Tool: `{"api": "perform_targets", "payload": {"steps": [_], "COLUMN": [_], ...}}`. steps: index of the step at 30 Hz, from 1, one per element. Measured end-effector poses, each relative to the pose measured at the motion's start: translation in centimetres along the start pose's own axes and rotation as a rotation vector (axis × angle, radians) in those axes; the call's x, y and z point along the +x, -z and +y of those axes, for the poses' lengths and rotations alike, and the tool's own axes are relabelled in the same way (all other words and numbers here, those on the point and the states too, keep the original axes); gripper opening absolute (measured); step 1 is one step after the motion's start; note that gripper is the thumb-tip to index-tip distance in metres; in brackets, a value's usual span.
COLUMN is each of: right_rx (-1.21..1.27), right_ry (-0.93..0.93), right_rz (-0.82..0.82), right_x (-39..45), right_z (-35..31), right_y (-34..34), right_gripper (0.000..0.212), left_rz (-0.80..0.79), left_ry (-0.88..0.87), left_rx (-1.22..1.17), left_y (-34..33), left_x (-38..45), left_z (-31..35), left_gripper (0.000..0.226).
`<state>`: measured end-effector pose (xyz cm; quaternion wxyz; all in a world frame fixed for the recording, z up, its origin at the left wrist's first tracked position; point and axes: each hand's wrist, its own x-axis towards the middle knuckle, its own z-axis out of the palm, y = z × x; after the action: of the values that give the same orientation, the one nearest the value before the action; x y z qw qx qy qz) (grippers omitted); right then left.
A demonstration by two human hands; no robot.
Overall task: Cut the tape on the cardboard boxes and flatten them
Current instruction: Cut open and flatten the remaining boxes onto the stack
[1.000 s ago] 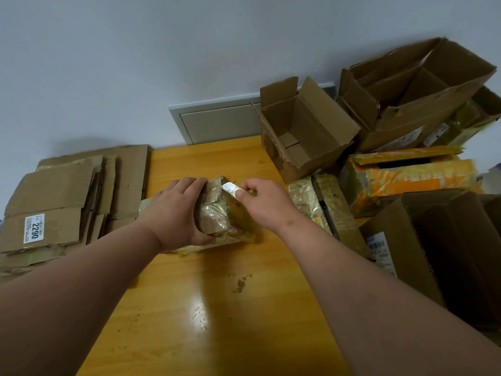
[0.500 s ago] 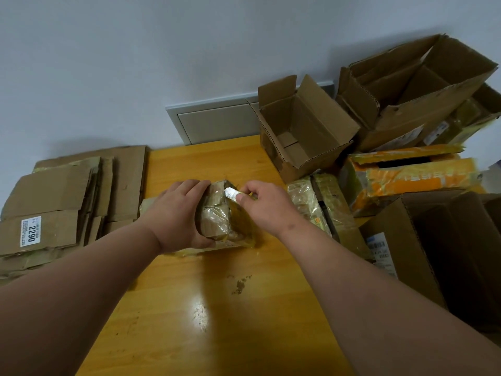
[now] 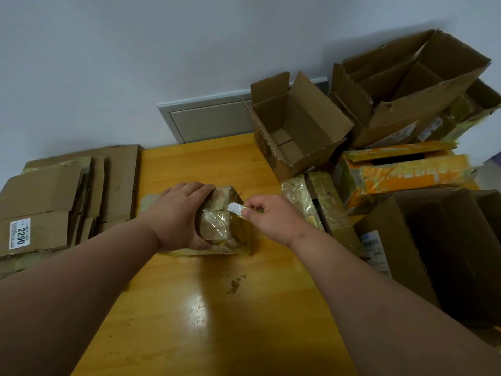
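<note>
Small tape-wrapped box (image 3: 226,229) on wooden table (image 3: 206,321), directly between both hands. Glossy clear tape over brown cardboard, wrinkled on the near face.

Left hand (image 3: 179,215) clamped over the box's left side: fingers curled across the top far edge, thumb down against the near face. Grips the box, pinning it to the table.

Right hand (image 3: 271,218) just right of the box, fingers curled round a small cutter (image 3: 235,208). Pale blade end protrudes from the fist toward the left hand, tip at the box's top right edge, over the tape seam. Contact between blade and tape likely; cannot tell for certain.

Left of the left hand: stack of flattened cardboard (image 3: 67,196) lying flat, near piece bearing white label "2290" (image 3: 19,234).

Beyond the right hand, toward the wall: open brown box (image 3: 295,126) on its side, flaps spread. Right of that: larger open box (image 3: 412,82) tilted atop other boxes. Just right of the right hand: two tape-covered boxes (image 3: 320,204) side by side, touching. Farther right: orange-taped box (image 3: 406,177). Near the right forearm: large open carton (image 3: 439,253) with printed label on its side.

Small scuff (image 3: 234,284) on the table, nearer than both hands.
</note>
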<state>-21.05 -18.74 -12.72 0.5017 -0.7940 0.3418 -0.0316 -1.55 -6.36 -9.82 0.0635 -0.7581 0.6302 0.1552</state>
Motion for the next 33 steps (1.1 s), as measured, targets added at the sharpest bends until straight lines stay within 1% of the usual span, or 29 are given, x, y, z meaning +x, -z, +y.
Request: {"api": "perform_targets", "payload": {"steps": [4,7,12,15,17,20,22,25,29,33], "right_rx": [-0.1,-0.079,0.117,0.31,0.338,0.342,0.36,0.351,0.201,0.18], "right_ry": [0.012,-0.007,-0.074,-0.178,-0.222,-0.233,-0.228,-0.217,-0.171,-0.137], "right_rz": [0.05,0.036,-0.021,-0.088,-0.137,-0.145,-0.132,-0.061,0.063,0.074], "right_x": [0.0,-0.1,-0.9,-1.4,-1.4,-1.3,-1.4,-1.7,-1.4,-1.3], "right_z": [0.7,1.1,1.9,2.1,2.1,2.2,2.5,2.6,2.6,2.6], "right_y": [-0.1,-0.5,-1.0,-1.1,-1.2,-1.3,-1.5,-2.3,-3.5,-3.3], "right_gripper": [0.014,0.014,0.017,0.018,0.017,0.016,0.016,0.015,0.023,0.026], "left_rz": [-0.042,-0.061,-0.093,-0.102,-0.097,-0.071,-0.067,-0.092,-0.113,-0.106], "left_ry": [-0.002,0.005,-0.008,-0.009,-0.008,-0.011,-0.007,0.008,0.002,0.004], "left_rx": [-0.001,-0.012,0.033,0.027,-0.008,-0.061,-0.054,-0.029,0.016,0.0], "left_y": [0.0,0.1,-0.6,-0.7,-0.7,-0.6,-0.5,-0.6,-0.8,-0.6], "left_x": [0.4,0.8,1.1,1.2,1.2,1.3,1.4,1.4,1.5,1.7], "left_z": [0.4,0.3,0.5,0.5,0.6,0.8,0.9,0.9,0.9,0.9], "left_gripper": [0.126,0.127,0.129,0.129,0.128,0.122,0.119,0.126,0.125,0.123]}}
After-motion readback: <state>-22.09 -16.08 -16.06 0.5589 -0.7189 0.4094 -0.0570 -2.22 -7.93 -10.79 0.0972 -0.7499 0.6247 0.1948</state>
